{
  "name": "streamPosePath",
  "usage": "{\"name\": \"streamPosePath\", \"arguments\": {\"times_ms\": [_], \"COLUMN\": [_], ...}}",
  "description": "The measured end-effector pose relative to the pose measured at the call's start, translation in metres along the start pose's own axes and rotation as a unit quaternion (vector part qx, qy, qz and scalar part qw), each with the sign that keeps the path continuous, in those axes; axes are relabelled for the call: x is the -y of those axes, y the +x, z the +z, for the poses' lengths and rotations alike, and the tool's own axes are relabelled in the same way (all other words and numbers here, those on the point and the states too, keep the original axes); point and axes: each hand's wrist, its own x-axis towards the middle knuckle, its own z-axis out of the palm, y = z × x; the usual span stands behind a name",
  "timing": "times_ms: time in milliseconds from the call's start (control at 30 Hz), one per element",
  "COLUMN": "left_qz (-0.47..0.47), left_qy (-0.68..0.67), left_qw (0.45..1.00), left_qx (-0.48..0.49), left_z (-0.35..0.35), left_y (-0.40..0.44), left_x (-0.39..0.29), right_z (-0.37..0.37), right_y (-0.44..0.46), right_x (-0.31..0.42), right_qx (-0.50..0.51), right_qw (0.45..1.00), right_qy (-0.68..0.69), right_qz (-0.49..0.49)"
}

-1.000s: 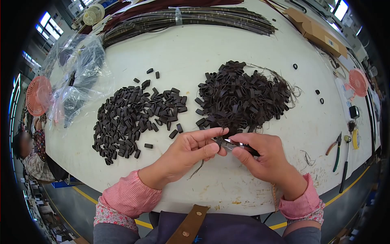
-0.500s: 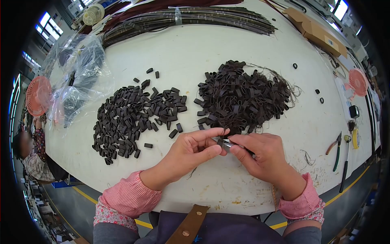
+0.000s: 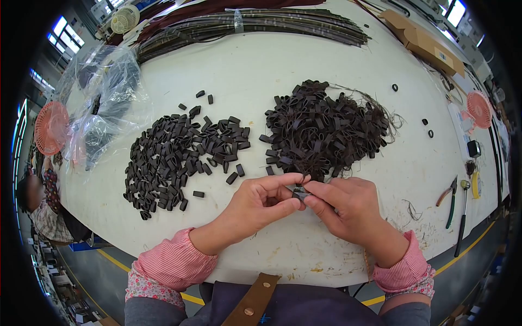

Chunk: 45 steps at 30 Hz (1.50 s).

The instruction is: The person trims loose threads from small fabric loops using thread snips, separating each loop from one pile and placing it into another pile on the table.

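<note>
My left hand [image 3: 260, 202] pinches a small dark fabric loop [image 3: 297, 189] between thumb and fingers, just in front of the right pile. My right hand [image 3: 350, 207] is closed around small thread snips [image 3: 304, 194], mostly hidden by the fingers. The snips' metal tips meet the loop, and both hands' fingertips nearly touch. Beyond them lies a tangled heap of dark loops [image 3: 331, 122] with loose threads. To the left spreads a second pile of dark loops [image 3: 163, 160], which look neater and show few threads.
Pliers [image 3: 452, 202] and a hammer-like tool [image 3: 463, 217] lie at the right edge. A bundle of dark strips [image 3: 255, 24] and a cardboard box [image 3: 421, 42] sit at the back. Clear plastic bags [image 3: 106, 103] lie left; another person [image 3: 46, 209] sits beyond.
The snips' blades, spread on both sides of the loop before, now show less and sit closer together. My hands have shifted only slightly.
</note>
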Motion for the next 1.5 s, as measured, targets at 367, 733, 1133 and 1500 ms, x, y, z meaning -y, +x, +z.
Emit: {"name": "streamPosePath", "arguments": {"times_ms": [367,733,1133,1500], "left_qz": [-0.017,-0.008,-0.012,-0.028], "left_qy": [0.018,0.02,0.002,-0.186], "left_qw": [1.0,1.0,1.0,0.977], "left_qx": [-0.014,-0.002,0.026,0.098], "left_z": [0.004,0.001,-0.002,-0.007], "left_y": [-0.001,-0.001,-0.003,-0.001], "left_x": [-0.006,0.001,-0.006,0.0], "right_z": [0.001,0.013,0.003,0.006], "right_y": [0.0,-0.004,-0.002,-0.004], "right_x": [0.001,-0.003,-0.003,-0.004], "right_qx": [-0.012,-0.021,-0.015,0.052], "right_qw": [0.999,0.984,0.976,0.952], "right_qy": [-0.035,0.159,0.178,0.247], "right_qz": [-0.02,0.079,0.125,0.172]}}
